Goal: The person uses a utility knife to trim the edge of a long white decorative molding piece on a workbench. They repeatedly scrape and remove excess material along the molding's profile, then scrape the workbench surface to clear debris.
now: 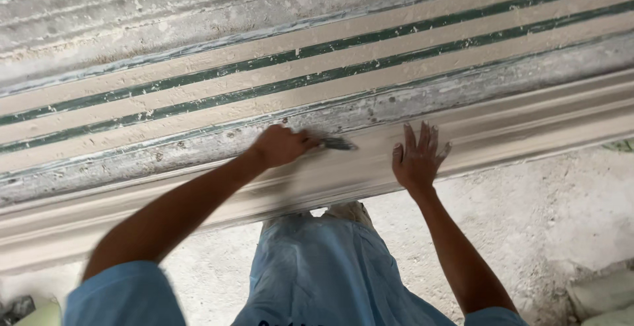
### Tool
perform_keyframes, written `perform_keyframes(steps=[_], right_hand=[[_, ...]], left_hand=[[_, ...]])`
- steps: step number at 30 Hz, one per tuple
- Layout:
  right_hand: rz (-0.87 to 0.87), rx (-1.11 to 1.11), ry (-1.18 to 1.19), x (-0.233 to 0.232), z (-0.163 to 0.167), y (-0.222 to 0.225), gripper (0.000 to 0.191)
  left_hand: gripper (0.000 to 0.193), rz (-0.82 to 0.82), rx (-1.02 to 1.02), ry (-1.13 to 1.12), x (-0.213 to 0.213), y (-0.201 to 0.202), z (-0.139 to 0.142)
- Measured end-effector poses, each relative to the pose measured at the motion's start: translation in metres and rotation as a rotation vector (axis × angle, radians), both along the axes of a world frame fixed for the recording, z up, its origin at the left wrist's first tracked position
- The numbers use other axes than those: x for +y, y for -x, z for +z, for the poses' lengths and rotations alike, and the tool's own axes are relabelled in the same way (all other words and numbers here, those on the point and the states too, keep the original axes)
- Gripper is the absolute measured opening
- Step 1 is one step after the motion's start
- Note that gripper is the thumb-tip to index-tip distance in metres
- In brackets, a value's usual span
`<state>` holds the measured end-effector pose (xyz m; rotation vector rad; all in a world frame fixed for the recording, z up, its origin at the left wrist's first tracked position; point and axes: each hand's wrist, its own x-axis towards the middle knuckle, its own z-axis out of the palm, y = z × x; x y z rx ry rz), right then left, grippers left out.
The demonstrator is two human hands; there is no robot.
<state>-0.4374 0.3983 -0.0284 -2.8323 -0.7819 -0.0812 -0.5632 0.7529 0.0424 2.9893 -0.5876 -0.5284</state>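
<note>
One dark flat scraper [337,144], blurred, gripped in left hand [281,146], touching pale moulding [528,124]

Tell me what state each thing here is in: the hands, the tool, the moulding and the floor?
Left hand: closed around a tool, pressed to the moulding.
Tool: gripped, dark blade tip against the moulding; blurred.
Right hand: open, fingers spread, flat on the moulding.
Moulding: pale, smooth-coated ledge.
Striped band: paint scraped, green lines showing between cream strips.
Floor: rough, dusty white.
</note>
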Motion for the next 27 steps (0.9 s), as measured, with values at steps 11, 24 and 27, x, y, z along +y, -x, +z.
perform_keyframes(steps=[11,24,27], right_hand=[[-0.003,-0.068,-0.070,0.009,0.007,0.010,0.053],[-0.139,0.072,-0.046,-0.069,0.017,-0.039,0.063],[-0.208,0.079,-0.044,-0.071,0.018,-0.044,0.061]], left_hand=[[0.045,-0.014,0.044,-0.081,-0.006,0.002,0.021],[0.044,-0.135,-0.022,0.063,-0.038,-0.058,0.003],[0.044,-0.152,0.024,0.032,-0.016,-0.036,0.014]])
